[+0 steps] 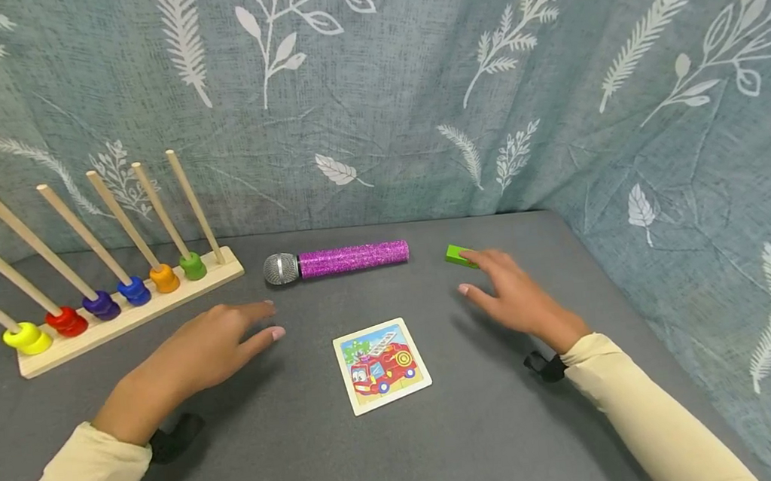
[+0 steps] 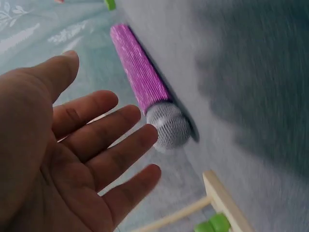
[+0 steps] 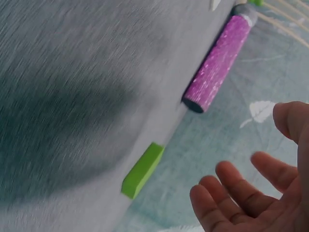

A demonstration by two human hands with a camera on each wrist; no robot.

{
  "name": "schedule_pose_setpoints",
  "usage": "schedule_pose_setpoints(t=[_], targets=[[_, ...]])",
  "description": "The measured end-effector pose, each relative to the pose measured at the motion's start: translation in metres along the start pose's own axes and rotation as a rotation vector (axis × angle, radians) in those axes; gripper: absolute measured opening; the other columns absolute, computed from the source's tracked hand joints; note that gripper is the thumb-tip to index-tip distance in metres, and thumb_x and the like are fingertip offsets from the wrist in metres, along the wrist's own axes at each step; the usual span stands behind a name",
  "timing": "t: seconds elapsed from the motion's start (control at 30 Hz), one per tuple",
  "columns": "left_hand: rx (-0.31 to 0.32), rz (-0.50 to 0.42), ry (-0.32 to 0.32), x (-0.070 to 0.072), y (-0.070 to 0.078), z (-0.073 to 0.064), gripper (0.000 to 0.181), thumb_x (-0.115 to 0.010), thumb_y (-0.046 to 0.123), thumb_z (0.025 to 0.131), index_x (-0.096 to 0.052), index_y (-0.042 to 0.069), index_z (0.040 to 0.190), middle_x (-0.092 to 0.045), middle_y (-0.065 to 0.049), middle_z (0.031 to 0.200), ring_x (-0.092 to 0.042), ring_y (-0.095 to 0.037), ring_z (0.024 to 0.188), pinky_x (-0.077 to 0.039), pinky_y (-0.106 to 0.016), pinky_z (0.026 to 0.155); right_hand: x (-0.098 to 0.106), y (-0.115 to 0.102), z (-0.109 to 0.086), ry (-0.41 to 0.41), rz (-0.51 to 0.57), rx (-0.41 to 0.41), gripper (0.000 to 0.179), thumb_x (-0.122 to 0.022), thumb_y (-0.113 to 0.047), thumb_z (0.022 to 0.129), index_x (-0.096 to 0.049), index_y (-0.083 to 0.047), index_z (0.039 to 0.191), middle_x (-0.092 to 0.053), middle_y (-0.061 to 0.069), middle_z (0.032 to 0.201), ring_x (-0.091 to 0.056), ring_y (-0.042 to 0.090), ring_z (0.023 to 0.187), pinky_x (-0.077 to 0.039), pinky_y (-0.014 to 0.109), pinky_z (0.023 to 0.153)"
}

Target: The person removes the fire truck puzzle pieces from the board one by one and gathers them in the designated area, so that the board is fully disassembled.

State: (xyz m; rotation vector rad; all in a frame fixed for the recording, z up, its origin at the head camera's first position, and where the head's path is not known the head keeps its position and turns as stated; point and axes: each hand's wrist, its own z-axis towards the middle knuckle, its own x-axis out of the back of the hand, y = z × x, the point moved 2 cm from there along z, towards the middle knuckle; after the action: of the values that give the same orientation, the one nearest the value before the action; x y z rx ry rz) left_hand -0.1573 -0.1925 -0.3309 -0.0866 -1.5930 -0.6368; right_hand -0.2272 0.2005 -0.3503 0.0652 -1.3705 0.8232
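Note:
My left hand hovers over the table's left half with relaxed fingers and holds nothing. In the left wrist view its palm faces a microphone with a silver mesh head and a sparkly purple handle. My right hand is also empty, its fingers loosely spread, nearest to a small green block. The right wrist view shows the block apart from the fingers. Between the hands lies a square picture puzzle of a red fire truck in a pale frame.
At the left stands a wooden peg rack with upright rods and coloured rings at their bases. A blue-green leaf-patterned cloth hangs behind the dark grey table and along its right side.

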Motion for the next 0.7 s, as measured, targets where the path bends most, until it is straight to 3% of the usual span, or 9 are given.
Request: schedule_pose_setpoints(t=[0.17,0.3,0.53,0.7], targets=[[-0.098,-0.024,0.027,-0.010,0.014,-0.002,0.041,-0.059,0.026,0.098,-0.063,-0.006,0.123,-0.064,-0.019,0.121,-0.060,-0.037,0.112,-0.048,-0.055,0.092,-0.006,-0.011,0.002,-0.035,0.049,0.042,0.038,-0.062,-0.022,0.097,-0.061,-0.002,0.129,-0.058,0.015,0.127,-0.052,0.031,0.119,-0.044,0.050,0.097],[-0.138,-0.019,0.030,-0.022,0.026,-0.006,0.035,-0.063,0.024,0.096,-0.066,-0.002,0.119,-0.066,-0.014,0.118,-0.061,-0.034,0.112,-0.048,-0.052,0.093,-0.018,-0.019,0.006,-0.035,0.110,0.068,0.032,-0.063,-0.018,0.096,-0.065,-0.001,0.123,-0.063,0.012,0.122,-0.055,0.027,0.115,-0.048,0.045,0.094],[-0.276,-0.056,-0.040,-0.040,0.052,-0.010,0.037,-0.071,0.022,0.090,-0.066,0.002,0.121,-0.065,-0.010,0.120,-0.061,-0.029,0.111,-0.051,-0.047,0.090,-0.041,-0.033,0.012,-0.061,0.195,0.089,0.027,-0.065,-0.016,0.095,-0.068,-0.003,0.119,-0.066,0.005,0.115,-0.059,0.020,0.104,-0.051,0.039,0.085],[-0.331,-0.071,-0.056,-0.047,0.065,-0.009,0.040,-0.073,0.018,0.088,-0.065,0.001,0.123,-0.063,-0.013,0.124,-0.060,-0.030,0.114,-0.051,-0.046,0.092,-0.048,-0.044,0.016,-0.138,0.242,0.108,0.027,-0.064,-0.015,0.095,-0.068,-0.004,0.119,-0.067,0.005,0.112,-0.061,0.020,0.103,-0.052,0.041,0.085]])
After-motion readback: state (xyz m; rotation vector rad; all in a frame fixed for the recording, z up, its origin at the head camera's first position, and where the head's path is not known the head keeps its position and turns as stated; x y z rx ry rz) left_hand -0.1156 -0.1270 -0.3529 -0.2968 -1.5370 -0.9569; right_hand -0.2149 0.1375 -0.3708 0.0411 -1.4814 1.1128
